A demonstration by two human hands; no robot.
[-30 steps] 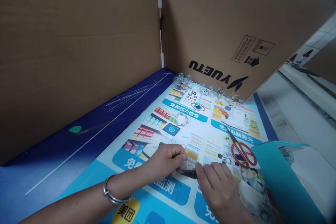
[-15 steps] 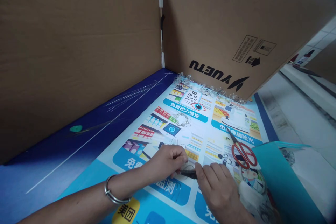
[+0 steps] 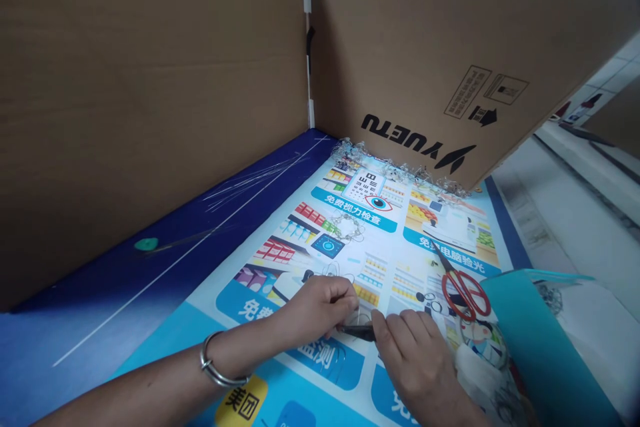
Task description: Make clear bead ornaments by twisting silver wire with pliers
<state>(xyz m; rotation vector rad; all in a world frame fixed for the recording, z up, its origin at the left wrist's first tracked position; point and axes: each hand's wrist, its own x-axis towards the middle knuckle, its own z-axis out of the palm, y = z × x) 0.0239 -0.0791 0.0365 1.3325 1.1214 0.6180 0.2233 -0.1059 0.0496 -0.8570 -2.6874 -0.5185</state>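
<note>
The short black tool (image 3: 356, 331) lies crosswise between the hands, long axis running left to right, its near end pinched by the right hand (image 3: 415, 363), while the curled left hand (image 3: 314, 311) closes over its far tip and thin wire (image 3: 361, 317).

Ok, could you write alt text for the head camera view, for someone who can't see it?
Two bare hands, the left hand wearing a metal bangle, meet at a small black tool among thin wire loops on a printed blue-and-white poster. Red-handled scissors lie beyond the right hand, and brown cardboard panels stand behind.
</note>
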